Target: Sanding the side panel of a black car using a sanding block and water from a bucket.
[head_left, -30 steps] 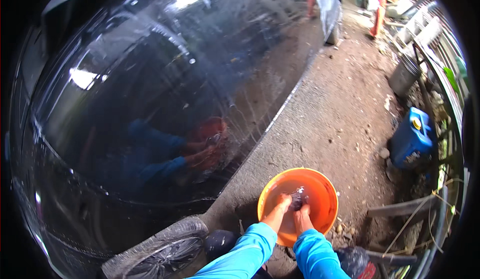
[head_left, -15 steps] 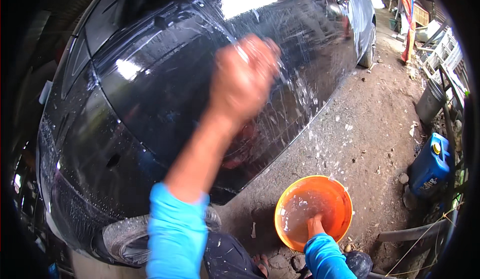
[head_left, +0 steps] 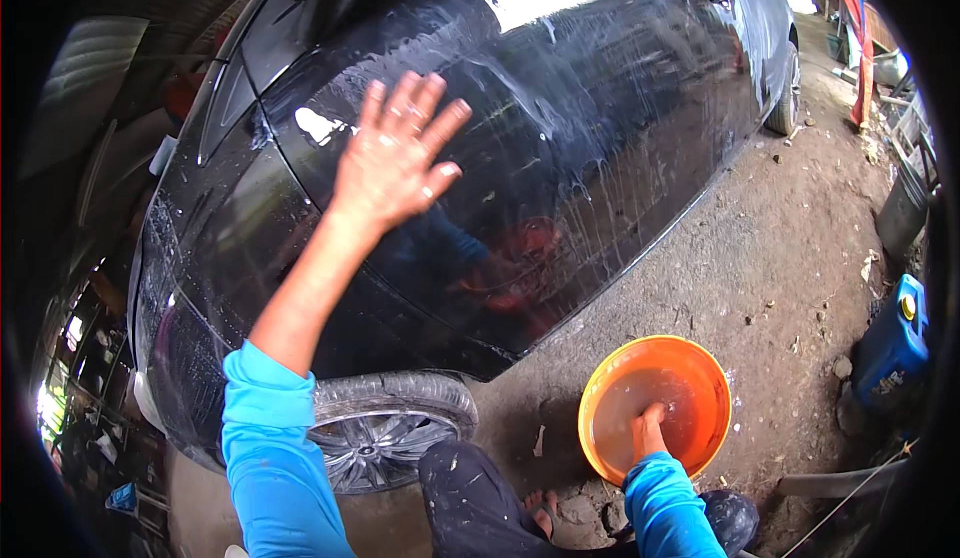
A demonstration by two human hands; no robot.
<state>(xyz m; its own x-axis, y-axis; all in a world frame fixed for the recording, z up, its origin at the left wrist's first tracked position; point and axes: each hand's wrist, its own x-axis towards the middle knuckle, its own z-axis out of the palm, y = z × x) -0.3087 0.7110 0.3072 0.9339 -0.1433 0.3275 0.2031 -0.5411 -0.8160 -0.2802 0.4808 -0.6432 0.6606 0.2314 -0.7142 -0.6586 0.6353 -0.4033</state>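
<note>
My left hand [head_left: 393,168] is open with fingers spread, wet with whitish suds, over the side of a black car [head_left: 400,258]. Whether the palm touches the panel I cannot tell. Streaks of white suds and water run down the car's door [head_left: 600,108]. On the right, my right hand [head_left: 648,428] dips into an orange bucket [head_left: 712,398] of murky water [head_left: 618,408]. Its fingers are under the water, so what they hold, if anything, is hidden. Both arms wear blue sleeves.
A car wheel [head_left: 375,438] stands beside my knee [head_left: 470,478]. At the right are a blue jerrycan [head_left: 890,343] with a yellow cap, a grey bucket [head_left: 903,213] and a pipe [head_left: 840,480]. Stones [head_left: 578,510] lie on the dirt ground [head_left: 760,248] near my foot.
My left hand has gone from a closed, blurred fist over the door to spread fingers, further left. The right hand stays in the bucket. The view has shifted leftward, showing more of the wheel.
</note>
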